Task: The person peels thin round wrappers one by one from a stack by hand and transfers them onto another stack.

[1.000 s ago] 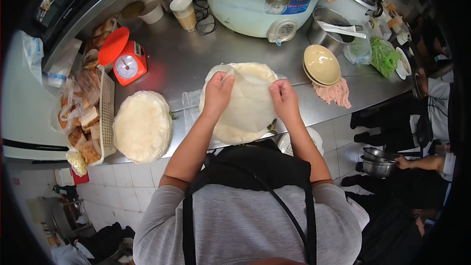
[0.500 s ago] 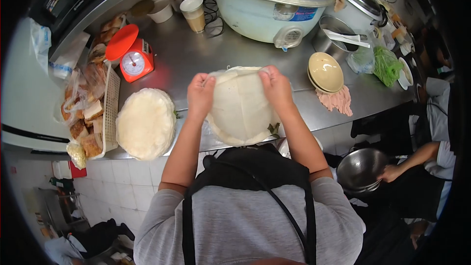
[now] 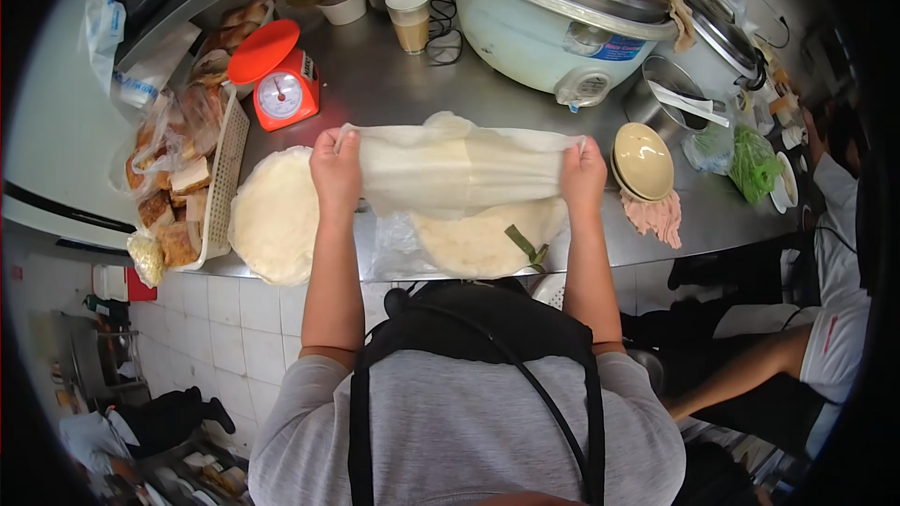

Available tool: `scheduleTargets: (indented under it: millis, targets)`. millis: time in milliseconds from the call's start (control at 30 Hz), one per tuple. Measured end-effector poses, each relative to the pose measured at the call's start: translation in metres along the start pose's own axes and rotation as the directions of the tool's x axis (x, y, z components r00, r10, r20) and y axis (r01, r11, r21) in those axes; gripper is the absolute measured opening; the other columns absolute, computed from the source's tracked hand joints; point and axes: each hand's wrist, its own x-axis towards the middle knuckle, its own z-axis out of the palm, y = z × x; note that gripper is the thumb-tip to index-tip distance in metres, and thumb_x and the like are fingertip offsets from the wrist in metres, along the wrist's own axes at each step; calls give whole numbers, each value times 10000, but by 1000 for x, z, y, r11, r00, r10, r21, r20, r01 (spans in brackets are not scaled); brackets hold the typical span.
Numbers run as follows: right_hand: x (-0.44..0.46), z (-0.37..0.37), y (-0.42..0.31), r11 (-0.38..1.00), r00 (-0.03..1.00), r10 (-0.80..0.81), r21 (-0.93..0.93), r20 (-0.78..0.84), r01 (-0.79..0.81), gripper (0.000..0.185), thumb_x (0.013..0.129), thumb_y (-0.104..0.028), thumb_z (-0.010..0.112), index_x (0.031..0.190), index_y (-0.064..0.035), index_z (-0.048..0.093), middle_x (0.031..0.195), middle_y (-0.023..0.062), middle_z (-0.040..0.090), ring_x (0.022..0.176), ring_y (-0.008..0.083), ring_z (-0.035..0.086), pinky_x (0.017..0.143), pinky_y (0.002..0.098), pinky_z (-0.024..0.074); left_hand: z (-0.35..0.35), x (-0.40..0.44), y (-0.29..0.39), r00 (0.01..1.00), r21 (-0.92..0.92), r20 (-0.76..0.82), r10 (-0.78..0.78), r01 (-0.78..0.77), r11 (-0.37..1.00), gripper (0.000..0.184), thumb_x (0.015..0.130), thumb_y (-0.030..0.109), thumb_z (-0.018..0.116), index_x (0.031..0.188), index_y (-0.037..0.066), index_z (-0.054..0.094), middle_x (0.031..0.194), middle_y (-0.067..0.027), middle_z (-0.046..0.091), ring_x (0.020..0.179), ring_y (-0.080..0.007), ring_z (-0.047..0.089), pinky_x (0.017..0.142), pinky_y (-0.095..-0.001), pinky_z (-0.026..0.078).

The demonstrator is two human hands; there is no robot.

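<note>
A thin, pale dough wrapper (image 3: 412, 164) is stretched taut between my two hands, its middle slightly see-through. My left hand (image 3: 336, 169) pinches its left end and my right hand (image 3: 583, 173) pinches the right end. Beneath it, near the counter's front edge, lies a pile of round wrappers (image 3: 478, 244), partly covered by the held one. A green leaf strip (image 3: 527, 245) rests on this pile, and clear plastic (image 3: 398, 245) shows at its left. Another stack of round wrappers (image 3: 272, 215) sits left of my left forearm.
A basket (image 3: 225, 178) of bread and a red scale (image 3: 281, 94) stand at left. Behind are a paper cup (image 3: 410, 19) and large rice cooker (image 3: 544, 28). Stacked bowls (image 3: 644, 161) sit on a pink cloth (image 3: 653, 218) at right. A co-worker's arm (image 3: 741, 375) is close by.
My hands have moved apart, pulling the wrapper wide and lifting it off the pile, which now shows underneath. At right, the co-worker's metal bowl has mostly gone from sight.
</note>
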Motion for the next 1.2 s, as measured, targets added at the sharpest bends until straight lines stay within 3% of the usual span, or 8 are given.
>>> scheduleTargets:
  millis: [300, 367, 467, 567, 667, 767, 1033, 1200]
  targets:
    - [0, -11, 84, 992, 994, 111, -66, 0, -110, 213, 765, -76, 472, 946, 20, 530, 802, 185, 585, 736, 288, 567, 686, 332, 434, -73, 24, 14, 964, 124, -229, 133, -106, 987, 113, 829, 122, 518, 798, 14, 535, 708, -7, 531, 639, -72, 450, 583, -226, 384]
    - [0, -11, 115, 995, 998, 60, -82, -13, -61, 265, 757, -95, 496, 994, 21, 524, 797, 195, 585, 756, 307, 571, 710, 355, 437, -94, 27, 39, 936, 44, -351, 23, -8, 999, 111, 828, 125, 515, 812, 17, 534, 685, 7, 527, 591, -57, 442, 531, -213, 373]
    - [-7, -19, 49, 783, 942, 269, -615, 199, -94, 352, 738, -157, 566, 1052, -7, 514, 890, 200, 574, 858, 325, 552, 774, 386, 424, -126, 38, 44, 981, 27, -192, 26, -22, 999, 118, 801, 135, 545, 778, 20, 546, 680, 12, 536, 582, -52, 455, 521, -204, 376]
    - [-9, 11, -26, 761, 983, -36, -632, 182, 144, 469, 698, -232, 638, 1102, -42, 495, 1023, 189, 529, 966, 335, 502, 832, 402, 400, -143, 41, 52, 1000, 248, 16, 7, -11, 969, 134, 779, 150, 568, 751, 20, 556, 674, 8, 548, 590, -56, 470, 530, -206, 385]
    - [-26, 71, -113, 940, 851, -288, -40, 439, 339, 600, 634, -264, 703, 1136, -41, 463, 1104, 178, 471, 1016, 333, 460, 859, 387, 385, -147, 40, 84, 984, 279, 166, -61, 13, 960, 129, 775, 148, 574, 758, 22, 556, 665, 13, 541, 595, -50, 472, 530, -208, 390]
    - [-65, 121, -203, 794, 645, -606, 402, 466, 456, 657, 604, -230, 724, 1159, -35, 430, 1111, 188, 457, 1048, 323, 437, 873, 379, 373, -163, 43, 94, 949, 345, 312, -49, -65, 936, 92, 789, 121, 565, 793, 30, 545, 663, 32, 519, 601, -33, 465, 521, -191, 386]
    - [-75, 215, -237, 927, 528, -338, 372, 779, 44, 199, 705, -143, 624, 875, -51, 575, 744, 95, 586, 657, 234, 573, 607, 305, 450, -214, 60, 95, 823, 471, 567, -32, -292, 832, 109, 767, 99, 577, 811, 5, 545, 662, -28, 536, 613, -84, 487, 569, -237, 406]
    - [-49, 208, -280, 798, 610, -600, 333, 518, 502, 83, 716, -98, 598, 733, -27, 559, 700, 100, 573, 638, 252, 556, 576, 325, 438, -224, 86, 86, 853, 459, 507, 120, -385, 801, 117, 747, 85, 584, 792, -18, 548, 697, -102, 553, 644, -183, 534, 601, -280, 424]
